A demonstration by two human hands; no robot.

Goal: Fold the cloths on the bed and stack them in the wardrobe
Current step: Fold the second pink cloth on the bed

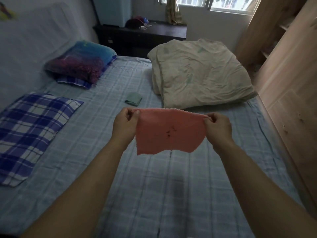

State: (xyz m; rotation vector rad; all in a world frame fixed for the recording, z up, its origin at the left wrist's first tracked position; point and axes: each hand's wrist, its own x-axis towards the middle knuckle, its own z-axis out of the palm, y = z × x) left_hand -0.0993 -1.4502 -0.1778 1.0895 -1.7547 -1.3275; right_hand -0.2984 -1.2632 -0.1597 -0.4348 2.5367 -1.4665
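Observation:
A small pink cloth [169, 131] with a dark mark near its middle hangs spread open above the bed [154, 186]. My left hand [124, 124] pinches its top left corner and my right hand [217, 126] pinches its top right corner. The lower edge hangs free and uneven. A folded green cloth [133, 99] lies on the checked sheet just beyond the pink one. The wooden wardrobe [291, 86] stands along the right side of the bed.
A cream duvet [200, 74] is bunched at the far right of the bed. A blue checked pillow [30, 133] lies at the left, and a purple and teal pillow [82, 62] farther back. A dark desk [140, 36] stands under the window.

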